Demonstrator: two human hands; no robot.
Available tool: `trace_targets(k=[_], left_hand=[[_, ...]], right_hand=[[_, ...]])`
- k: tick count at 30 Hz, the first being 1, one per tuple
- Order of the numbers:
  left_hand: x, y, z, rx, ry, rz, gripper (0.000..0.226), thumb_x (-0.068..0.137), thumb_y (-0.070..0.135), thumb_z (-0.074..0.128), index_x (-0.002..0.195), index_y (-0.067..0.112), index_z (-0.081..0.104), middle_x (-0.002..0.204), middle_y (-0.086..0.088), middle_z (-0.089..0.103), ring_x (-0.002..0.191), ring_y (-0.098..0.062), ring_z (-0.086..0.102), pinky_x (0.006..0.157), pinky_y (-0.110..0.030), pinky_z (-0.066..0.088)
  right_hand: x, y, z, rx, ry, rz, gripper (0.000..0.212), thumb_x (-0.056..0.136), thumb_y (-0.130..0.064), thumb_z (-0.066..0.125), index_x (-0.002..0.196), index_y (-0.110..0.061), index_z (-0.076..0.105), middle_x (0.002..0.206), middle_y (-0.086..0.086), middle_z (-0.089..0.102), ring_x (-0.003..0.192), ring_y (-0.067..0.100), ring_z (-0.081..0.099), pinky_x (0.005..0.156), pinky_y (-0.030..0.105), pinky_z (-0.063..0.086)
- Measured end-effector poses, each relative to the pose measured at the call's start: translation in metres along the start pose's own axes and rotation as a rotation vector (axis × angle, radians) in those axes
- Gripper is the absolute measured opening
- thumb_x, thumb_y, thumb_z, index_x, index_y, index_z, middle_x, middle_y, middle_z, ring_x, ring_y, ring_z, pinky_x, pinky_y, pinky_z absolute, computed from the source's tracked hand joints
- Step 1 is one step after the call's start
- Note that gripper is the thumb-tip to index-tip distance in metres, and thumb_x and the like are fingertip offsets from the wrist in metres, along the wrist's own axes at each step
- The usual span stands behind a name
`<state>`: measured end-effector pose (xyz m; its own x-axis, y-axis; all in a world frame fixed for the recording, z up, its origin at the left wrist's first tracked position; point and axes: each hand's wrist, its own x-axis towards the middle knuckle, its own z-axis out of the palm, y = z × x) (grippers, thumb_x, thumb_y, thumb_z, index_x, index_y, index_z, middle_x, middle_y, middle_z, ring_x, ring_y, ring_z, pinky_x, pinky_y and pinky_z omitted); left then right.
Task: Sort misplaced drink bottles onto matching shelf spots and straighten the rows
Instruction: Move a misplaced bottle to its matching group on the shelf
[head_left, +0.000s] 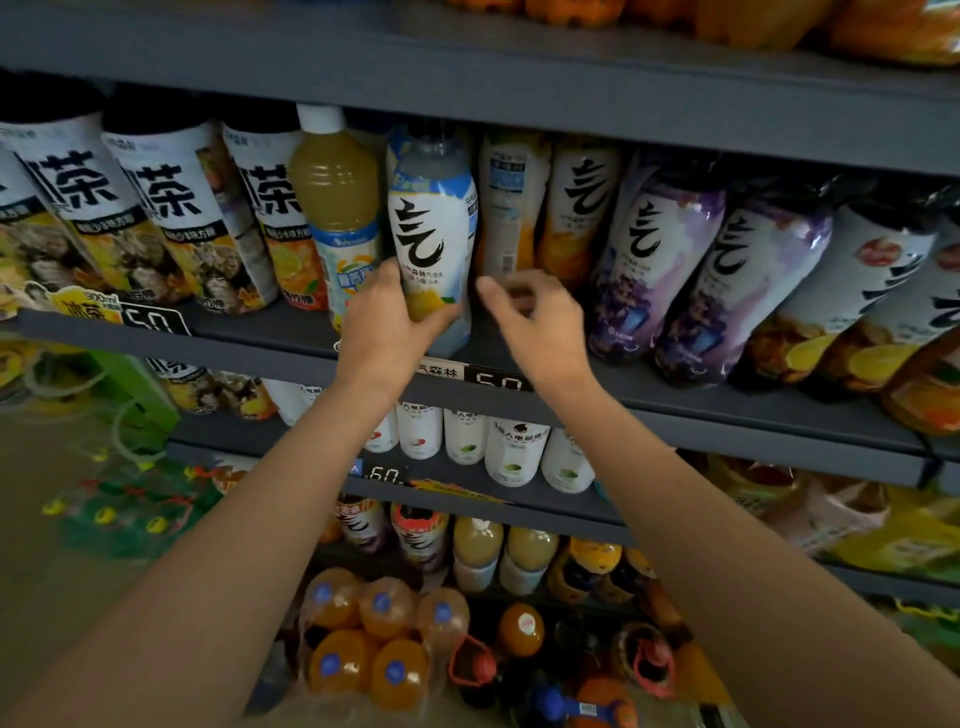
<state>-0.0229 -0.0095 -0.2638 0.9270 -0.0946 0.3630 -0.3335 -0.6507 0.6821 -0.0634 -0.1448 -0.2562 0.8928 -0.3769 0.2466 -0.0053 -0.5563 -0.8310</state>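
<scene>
My left hand grips the lower part of a white and light-blue drink bottle with a black brush character, standing upright on the dark shelf. My right hand hovers just to its right, fingers loosely curled and holding nothing. Left of the held bottle stands a yellow juice bottle with a white cap. Behind and right stand orange-labelled bottles and purple-labelled bottles of the same brand.
Large tea bottles fill the shelf's left part. Lemon-labelled bottles lean at the right. Lower shelves hold white bottles and orange soda packs. Price tags sit on the shelf edge.
</scene>
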Motion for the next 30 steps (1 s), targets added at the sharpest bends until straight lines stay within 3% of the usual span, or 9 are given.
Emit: trace_targets(k=[3, 6, 9, 14, 18, 21, 25, 27, 30], left_hand=[[0.002, 0.001, -0.001, 0.001, -0.023, -0.025, 0.056, 0.077, 0.032, 0.075, 0.12, 0.006, 0.05, 0.121, -0.011, 0.059, 0.112, -0.027, 0.055, 0.09, -0.042, 0.046], [0.002, -0.001, -0.002, -0.011, -0.032, -0.042, 0.056, 0.076, 0.033, 0.075, 0.119, 0.006, 0.05, 0.12, -0.011, 0.059, 0.111, -0.026, 0.056, 0.089, -0.044, 0.047], [0.004, -0.002, -0.004, -0.032, -0.055, -0.047, 0.055, 0.076, 0.032, 0.075, 0.118, 0.007, 0.049, 0.12, -0.011, 0.059, 0.111, -0.025, 0.056, 0.09, -0.044, 0.047], [0.005, -0.005, -0.003, -0.061, -0.08, -0.053, 0.055, 0.076, 0.031, 0.076, 0.117, 0.006, 0.05, 0.118, -0.011, 0.06, 0.109, -0.026, 0.057, 0.09, -0.045, 0.048], [0.004, -0.005, -0.001, -0.071, -0.064, -0.061, 0.058, 0.075, 0.029, 0.076, 0.12, 0.005, 0.049, 0.12, -0.012, 0.058, 0.109, -0.028, 0.056, 0.09, -0.046, 0.047], [0.006, -0.005, -0.003, -0.063, -0.097, -0.071, 0.06, 0.076, 0.029, 0.076, 0.124, 0.006, 0.047, 0.122, -0.012, 0.057, 0.112, -0.027, 0.055, 0.092, -0.045, 0.046], [0.006, -0.004, -0.005, -0.063, -0.103, -0.066, 0.062, 0.076, 0.029, 0.076, 0.125, 0.005, 0.047, 0.122, -0.012, 0.056, 0.112, -0.027, 0.055, 0.092, -0.045, 0.047], [0.005, -0.001, -0.005, -0.046, -0.093, -0.059, 0.061, 0.077, 0.03, 0.075, 0.125, 0.005, 0.046, 0.122, -0.012, 0.054, 0.112, -0.028, 0.053, 0.092, -0.043, 0.046], [0.002, 0.002, -0.006, -0.001, -0.07, -0.051, 0.062, 0.077, 0.033, 0.074, 0.125, 0.005, 0.046, 0.123, -0.012, 0.053, 0.112, -0.028, 0.052, 0.09, -0.04, 0.045]], right_hand=[[0.018, 0.008, -0.011, -0.125, 0.075, -0.032, 0.036, 0.091, -0.022, 0.058, 0.123, -0.005, 0.055, 0.122, 0.014, 0.057, 0.103, 0.027, 0.059, 0.089, 0.034, 0.047], [0.043, -0.009, -0.012, -0.233, 0.094, -0.147, 0.057, 0.087, -0.013, 0.06, 0.139, -0.005, 0.037, 0.144, 0.015, 0.036, 0.112, 0.033, 0.056, 0.094, 0.037, 0.044], [0.065, -0.026, -0.011, -0.367, 0.109, -0.142, 0.071, 0.087, -0.018, 0.06, 0.146, -0.009, 0.022, 0.153, 0.01, 0.021, 0.123, 0.031, 0.047, 0.09, 0.036, 0.043], [0.079, -0.044, 0.003, -0.395, 0.147, -0.06, 0.071, 0.088, -0.034, 0.06, 0.144, -0.01, 0.024, 0.146, 0.013, 0.03, 0.121, 0.033, 0.048, 0.087, 0.039, 0.044], [0.074, -0.058, 0.011, -0.427, 0.213, 0.038, 0.055, 0.093, -0.019, 0.049, 0.142, -0.007, 0.027, 0.146, 0.019, 0.022, 0.112, 0.034, 0.054, 0.084, 0.037, 0.044], [0.07, -0.061, 0.013, -0.366, 0.226, 0.117, 0.059, 0.09, -0.021, 0.057, 0.14, -0.007, 0.028, 0.15, 0.021, 0.015, 0.111, 0.034, 0.056, 0.084, 0.036, 0.045], [0.065, -0.054, 0.013, -0.312, 0.257, 0.12, 0.072, 0.085, -0.031, 0.064, 0.139, -0.005, 0.024, 0.143, 0.016, 0.034, 0.113, 0.035, 0.055, 0.083, 0.038, 0.045], [0.063, -0.053, 0.013, -0.289, 0.269, 0.109, 0.069, 0.086, -0.031, 0.063, 0.137, -0.004, 0.026, 0.132, 0.017, 0.048, 0.112, 0.037, 0.055, 0.083, 0.04, 0.045], [0.065, -0.058, 0.009, -0.299, 0.221, 0.137, 0.054, 0.088, -0.029, 0.059, 0.129, -0.002, 0.036, 0.128, 0.019, 0.052, 0.112, 0.039, 0.054, 0.085, 0.041, 0.044]])
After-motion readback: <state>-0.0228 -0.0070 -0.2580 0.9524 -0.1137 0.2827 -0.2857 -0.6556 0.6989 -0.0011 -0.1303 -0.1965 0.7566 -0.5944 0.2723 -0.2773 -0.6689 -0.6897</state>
